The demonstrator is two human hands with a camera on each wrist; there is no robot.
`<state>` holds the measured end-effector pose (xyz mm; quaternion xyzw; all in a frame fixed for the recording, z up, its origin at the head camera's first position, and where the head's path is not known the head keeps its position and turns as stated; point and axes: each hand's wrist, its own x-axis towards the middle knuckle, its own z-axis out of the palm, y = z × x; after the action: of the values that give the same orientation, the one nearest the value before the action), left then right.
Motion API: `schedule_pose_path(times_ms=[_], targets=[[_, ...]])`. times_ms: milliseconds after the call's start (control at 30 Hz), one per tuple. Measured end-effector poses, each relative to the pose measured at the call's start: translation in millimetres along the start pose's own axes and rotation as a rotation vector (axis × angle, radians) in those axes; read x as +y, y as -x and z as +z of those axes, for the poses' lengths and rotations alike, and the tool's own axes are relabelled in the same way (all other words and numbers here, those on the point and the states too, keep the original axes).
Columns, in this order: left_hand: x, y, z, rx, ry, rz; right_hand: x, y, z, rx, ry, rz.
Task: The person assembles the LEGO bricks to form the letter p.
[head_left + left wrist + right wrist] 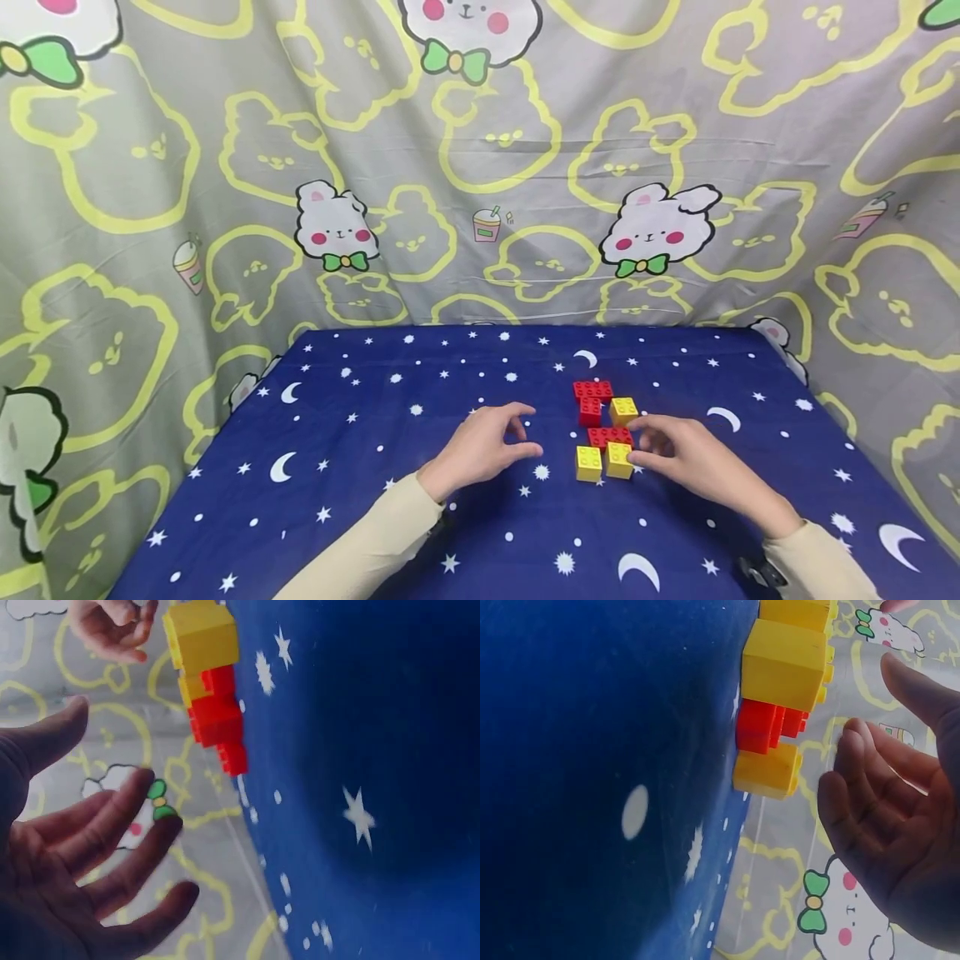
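Note:
Several toy building blocks stand grouped on the blue cloth, right of centre in the head view. Two yellow blocks (588, 464) (618, 460) are at the front, with a long red block (600, 435) just behind them. Farther back come a yellow block (623, 412), a smaller red block (590, 412) and another long red block (592, 390). My left hand (483, 443) hovers left of the group, fingers spread and holding nothing. Close by the right side of the blocks is my right hand (693, 458), its fingers loosely bent around bare air, as the right wrist view (900, 802) shows.
A dark blue cloth (360, 517) with white moons and stars covers the table. Behind it and at both sides hangs a grey curtain (465, 275) patterned with yellow outlines and white rabbits.

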<state>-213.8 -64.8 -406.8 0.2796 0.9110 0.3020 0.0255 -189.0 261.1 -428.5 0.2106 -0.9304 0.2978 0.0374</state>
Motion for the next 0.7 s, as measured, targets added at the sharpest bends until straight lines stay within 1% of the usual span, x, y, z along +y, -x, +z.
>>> schedule_pose_path(times_ms=[100, 167, 333, 467, 700], targets=[[0.2, -9.2, 6.9, -0.063, 0.065, 0.002, 3.1, -1.1, 2.0, -0.028, -0.022, -0.002], [0.9, -14.7, 12.3, -0.099, 0.091, -0.004, 5.4, -1.6, 3.6, -0.044, -0.028, 0.000], [4.8, -27.7, 25.8, -0.144, 0.146, -0.015, 10.9, -2.7, 7.7, -0.073, -0.040, 0.027], [8.5, -37.1, 35.6, -0.179, 0.196, -0.034, 12.1, -2.3, 9.7, -0.102, -0.050, 0.024], [12.9, -48.7, 50.6, -0.215, 0.233, -0.085, 10.4, -2.2, 10.5, -0.133, -0.052, 0.011]])
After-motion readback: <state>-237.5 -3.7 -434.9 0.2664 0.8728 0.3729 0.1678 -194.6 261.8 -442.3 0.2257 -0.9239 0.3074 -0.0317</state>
